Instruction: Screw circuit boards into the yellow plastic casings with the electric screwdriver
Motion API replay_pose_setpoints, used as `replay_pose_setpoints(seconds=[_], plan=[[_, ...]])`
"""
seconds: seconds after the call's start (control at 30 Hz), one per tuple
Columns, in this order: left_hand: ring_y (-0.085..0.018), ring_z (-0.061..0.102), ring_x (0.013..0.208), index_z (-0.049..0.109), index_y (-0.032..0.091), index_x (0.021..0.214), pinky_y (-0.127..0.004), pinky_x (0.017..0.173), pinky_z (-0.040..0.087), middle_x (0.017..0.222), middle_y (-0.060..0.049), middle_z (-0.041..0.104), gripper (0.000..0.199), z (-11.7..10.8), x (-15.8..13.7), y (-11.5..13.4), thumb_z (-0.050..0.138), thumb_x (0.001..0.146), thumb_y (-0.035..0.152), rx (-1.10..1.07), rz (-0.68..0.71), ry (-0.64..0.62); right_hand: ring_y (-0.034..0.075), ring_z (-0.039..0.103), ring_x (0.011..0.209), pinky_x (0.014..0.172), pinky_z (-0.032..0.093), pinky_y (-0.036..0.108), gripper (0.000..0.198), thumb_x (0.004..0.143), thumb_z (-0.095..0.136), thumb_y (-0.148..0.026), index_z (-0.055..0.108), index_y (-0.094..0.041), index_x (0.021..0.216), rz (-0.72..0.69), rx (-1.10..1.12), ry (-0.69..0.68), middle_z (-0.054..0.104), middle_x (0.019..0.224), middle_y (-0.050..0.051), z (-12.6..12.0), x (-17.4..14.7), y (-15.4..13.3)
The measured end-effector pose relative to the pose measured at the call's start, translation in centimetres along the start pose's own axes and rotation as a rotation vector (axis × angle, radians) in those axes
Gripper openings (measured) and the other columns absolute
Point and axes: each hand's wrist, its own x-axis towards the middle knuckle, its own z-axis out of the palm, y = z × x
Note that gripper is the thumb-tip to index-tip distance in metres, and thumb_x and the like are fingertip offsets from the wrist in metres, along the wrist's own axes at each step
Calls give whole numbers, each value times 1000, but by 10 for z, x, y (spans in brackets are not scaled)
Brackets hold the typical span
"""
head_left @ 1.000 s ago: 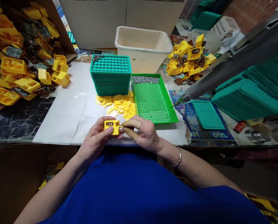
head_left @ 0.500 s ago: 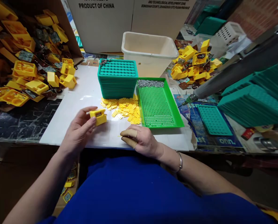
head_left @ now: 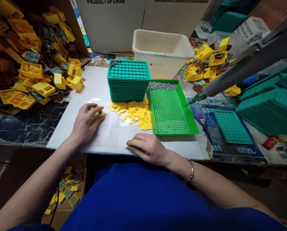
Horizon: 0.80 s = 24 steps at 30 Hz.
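My left hand grips a small yellow plastic housing just over the white work surface; a grey face of it shows between the fingers. My right hand, with tan covers on its thumb and forefinger, pinches a small yellow plastic tab near the front edge. Only the tab's tip shows. Between and beyond the hands lies a heap of flat yellow tabs. Behind the heap stands a stack of teal trays. A green perforated tray with small metal screws at its far end is right of the heap.
An electric screwdriver hangs at the right, its bit over the green tray's edge. A white bin stands behind. Yellow housings fill a carton at left; more yellow parts are piled back right.
The yellow housing has been turned in my left hand and lowered toward the surface, its grey face now showing. My right hand stays closed on the tab. The view has shifted slightly.
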Motion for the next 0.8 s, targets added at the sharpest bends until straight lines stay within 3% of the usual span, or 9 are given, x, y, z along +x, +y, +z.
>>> replay_pose_setpoints(seconds=[0.23, 0.3, 0.4, 0.53, 0.63, 0.8], plan=[[-26, 60, 109, 62, 22, 123, -46, 97, 51, 114, -10, 58, 43, -9, 1, 8, 68, 81, 27, -165, -165, 85, 10, 57, 64, 59, 44, 21, 21, 96, 51, -24, 69, -14, 91, 22, -1, -30, 65, 72, 4, 0, 1, 0], [-26, 59, 111, 59, 22, 127, -43, 94, 53, 118, -10, 55, 51, -9, -1, 7, 72, 78, 27, -329, -271, 123, 10, 58, 64, 59, 44, 21, 20, 96, 52, -24, 69, -14, 92, 32, 7, -30, 65, 73, 4, 0, 1, 0], [-24, 60, 111, 59, 26, 126, -38, 93, 55, 116, -7, 58, 60, -12, -5, 9, 80, 69, 25, -739, -420, 185, 10, 59, 65, 59, 45, 21, 19, 95, 54, -24, 69, -13, 92, 33, 21, -18, 66, 73, 4, 1, 0, 0], [-22, 66, 107, 65, 27, 112, -35, 98, 53, 109, -3, 67, 53, -19, -15, 25, 85, 63, 18, -1233, -553, 166, 11, 60, 66, 60, 47, 22, 18, 95, 54, -24, 69, -14, 94, 39, 24, -20, 67, 74, 4, 1, -1, 1], [-24, 67, 110, 68, 27, 107, -37, 99, 54, 110, -2, 70, 48, -20, -26, 40, 86, 63, 17, -1428, -593, 108, 11, 61, 66, 60, 48, 22, 16, 94, 56, -22, 69, -13, 94, 45, 37, -11, 67, 75, 5, 0, -1, 0], [-24, 66, 113, 69, 28, 114, -32, 97, 56, 115, -1, 69, 49, -14, -43, 58, 82, 69, 15, -1553, -598, 47, 11, 61, 64, 59, 48, 21, 14, 93, 58, -22, 69, -12, 95, 34, 44, 20, 67, 74, 5, 0, 0, -1]])
